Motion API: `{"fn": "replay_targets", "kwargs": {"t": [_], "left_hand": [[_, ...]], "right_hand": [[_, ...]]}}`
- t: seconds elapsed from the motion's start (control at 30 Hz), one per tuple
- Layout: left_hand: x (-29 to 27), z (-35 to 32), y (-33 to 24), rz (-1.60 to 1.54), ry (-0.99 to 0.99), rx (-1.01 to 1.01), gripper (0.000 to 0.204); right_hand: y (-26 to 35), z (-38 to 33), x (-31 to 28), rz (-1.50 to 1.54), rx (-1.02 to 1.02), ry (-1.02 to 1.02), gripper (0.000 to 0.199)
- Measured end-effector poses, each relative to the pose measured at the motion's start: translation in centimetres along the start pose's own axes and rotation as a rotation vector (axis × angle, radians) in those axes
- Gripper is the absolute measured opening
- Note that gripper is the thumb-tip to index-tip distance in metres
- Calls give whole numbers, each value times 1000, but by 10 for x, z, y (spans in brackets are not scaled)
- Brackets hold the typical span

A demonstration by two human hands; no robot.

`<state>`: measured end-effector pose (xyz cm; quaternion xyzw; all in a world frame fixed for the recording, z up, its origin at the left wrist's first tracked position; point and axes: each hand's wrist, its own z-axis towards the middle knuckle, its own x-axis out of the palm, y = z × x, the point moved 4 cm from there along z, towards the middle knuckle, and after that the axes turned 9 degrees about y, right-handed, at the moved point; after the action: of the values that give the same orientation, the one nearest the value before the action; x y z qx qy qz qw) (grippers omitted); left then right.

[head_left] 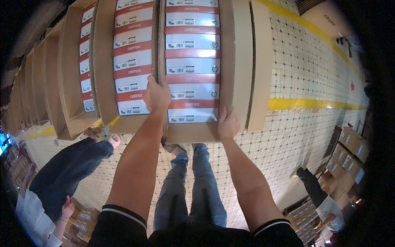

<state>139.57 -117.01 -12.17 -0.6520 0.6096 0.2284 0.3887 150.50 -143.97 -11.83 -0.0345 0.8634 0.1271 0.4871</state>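
While both my forearms stretch straight out in front of me, my left hand [156, 94] is curled over the left wall of the open cardboard carton [240, 61], fingers hooked over its edge and closed on the cardboard, and my right hand [228, 123] presses against the carton's near right corner, thumb and fingers clamped to the wall there. Between my two hands the carton holds a single column of red-and-white shoe boxes [192, 66] stacked on edge, their label ends facing me, each with a small metal eyelet at its right side. Just beyond my left hand, touching the same wall, a second open carton [103, 61] holds another column of the same boxes [131, 61], and further left more open cartons [53, 82] stand in a row. Below my arms are my own jeans-clad legs [191, 185] on a pale tiled floor [304, 70] crossed by yellow lines. Down left of my left arm another person [61, 177] in dark trousers bends low; far to the right of my right hand a third person [321, 197] crouches beside small cartons [349, 152].
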Motion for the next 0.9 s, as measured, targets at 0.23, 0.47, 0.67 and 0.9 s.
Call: {"fn": "replay_targets", "kwargs": {"t": [0.23,0.47,0.67,0.9], "left_hand": [[-3,1,1,-45,2,-19,47],[-1,3,8,-1,20,-22,48],[-2,3,14,21,-13,-14,50],[-3,6,14,23,-9,-13,49]], "right_hand": [[0,1,-1,27,-29,18,32],[-1,-1,-2,31,-56,-8,33],[-4,-1,-1,-12,-34,85,33],[-5,1,1,6,-13,85,34]]}}
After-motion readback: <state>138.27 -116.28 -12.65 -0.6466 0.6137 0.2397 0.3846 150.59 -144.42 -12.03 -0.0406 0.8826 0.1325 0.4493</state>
